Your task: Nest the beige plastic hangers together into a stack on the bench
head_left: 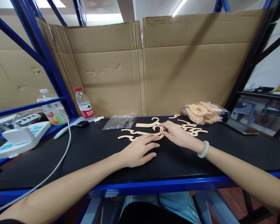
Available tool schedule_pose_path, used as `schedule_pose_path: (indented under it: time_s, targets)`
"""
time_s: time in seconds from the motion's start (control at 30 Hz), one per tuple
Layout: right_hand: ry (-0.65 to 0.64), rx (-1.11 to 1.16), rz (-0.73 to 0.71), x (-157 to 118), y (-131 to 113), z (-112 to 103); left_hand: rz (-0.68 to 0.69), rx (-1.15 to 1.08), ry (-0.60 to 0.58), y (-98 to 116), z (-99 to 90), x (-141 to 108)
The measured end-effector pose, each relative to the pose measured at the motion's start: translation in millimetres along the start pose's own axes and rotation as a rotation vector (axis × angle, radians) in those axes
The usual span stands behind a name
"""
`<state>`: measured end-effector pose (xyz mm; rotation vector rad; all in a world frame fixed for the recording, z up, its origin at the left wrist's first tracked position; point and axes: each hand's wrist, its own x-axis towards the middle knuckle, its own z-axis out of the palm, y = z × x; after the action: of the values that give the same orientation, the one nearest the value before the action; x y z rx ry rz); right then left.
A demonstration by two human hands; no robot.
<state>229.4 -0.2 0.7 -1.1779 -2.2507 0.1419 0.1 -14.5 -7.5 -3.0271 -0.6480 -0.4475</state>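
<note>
Pale, curved wooden pieces point(147, 125) lie on the black tabletop point(102, 161) around my hands. My left hand point(140, 151) rests palm down with its fingers apart, its fingertips over the near edge of a long curved piece. My right hand point(174, 132), with a pale coiled band on the wrist, has its thumb and fingers closed on the curled end of a wooden piece point(156, 127). More thin curved pieces point(196, 131) lie to the right, partly behind my right hand. A small piece point(174, 116) sits farther back.
A clear bag of wooden pieces point(203, 112) lies at the back right. An empty plastic bag point(120, 121) is at the back left, near a red-capped bottle point(85, 105). A white cable point(66, 149) crosses the left side. Cardboard point(196, 68) walls the back.
</note>
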Motion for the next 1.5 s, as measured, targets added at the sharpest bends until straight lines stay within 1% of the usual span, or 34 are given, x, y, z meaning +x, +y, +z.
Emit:
schedule_pose_path:
  time_s: [0.03,0.07,0.13,0.2,0.27,0.37,0.43,0.53,0.63,0.8,0.9,1.0,1.17,1.23,1.27,1.33,1.37,1.43,1.47,1.5]
  targets:
    - [0.011,0.082,-0.049,-1.9,-10.5,-1.0,0.024,0.016,0.007,2.9,-0.9,0.5]
    - [-0.017,0.151,-0.099,-3.9,-20.6,-1.2,0.046,0.038,0.009,5.7,-1.3,1.0]
    - [-0.097,0.209,-0.16,-7.7,-37.2,1.5,0.087,0.091,0.0,10.2,-1.1,1.5]
    - [-0.172,0.25,-0.188,-10.8,-46.2,8.2,0.135,0.136,-0.019,12.6,-0.1,1.4]
    - [-0.204,0.315,-0.201,-12.6,-49.0,16.1,0.174,0.157,-0.024,13.0,0.7,1.3]
    - [-0.172,0.386,-0.235,-13.1,-48.6,23.2,0.228,0.144,-0.002,11.5,0.8,1.7]
    - [-0.16,0.384,-0.282,-12.7,-48.4,22.6,0.262,0.118,0.013,10.3,0.5,2.4]
    - [-0.223,0.363,-0.349,-11.9,-47.5,16.1,0.291,0.099,0.032,9.4,0.4,3.5]
    - [-0.294,0.329,-0.385,-11.3,-44.3,9.6,0.29,0.109,0.05,9.3,0.6,3.9]
    - [-0.336,0.269,-0.449,-9.5,-37.0,9.0,0.262,0.125,0.02,8.0,0.4,3.3]
    - [-0.345,0.204,-0.439,-6.9,-33.8,8.0,0.237,0.133,-0.005,7.9,-0.1,3.3]
    - [-0.362,0.184,-0.458,-5.0,-31.9,3.2,0.207,0.132,0.0,10.0,-0.7,4.6]
    - [-0.305,0.164,-0.484,-2.7,-30.7,0.5,0.14,0.119,-0.002,11.6,-1.5,6.4]
    - [-0.284,0.164,-0.49,0.9,-25.3,0.0,0.129,0.093,0.002,9.1,-2.2,5.1]
    - [-0.254,0.164,-0.487,3.8,-19.6,-1.5,0.127,0.078,0.006,7.4,-2.7,3.9]
    - [-0.14,0.134,-0.423,11.6,-0.4,-8.4,0.118,0.048,0.013,3.8,-3.9,1.4]
    - [-0.053,0.091,-0.343,16.0,13.1,-13.6,0.112,0.034,0.016,2.2,-4.4,0.3]
    - [0.082,-0.089,-0.086,23.8,45.2,-25.9,0.101,0.013,0.022,0.2,-4.9,-0.9]
    - [0.113,-0.214,0.054,26.3,62.1,-31.8,0.101,0.005,0.024,-0.2,-4.8,-1.0]
    - [0.076,-0.361,0.176,27.7,78.2,-36.6,0.105,-0.001,0.024,-0.2,-4.6,-0.8]
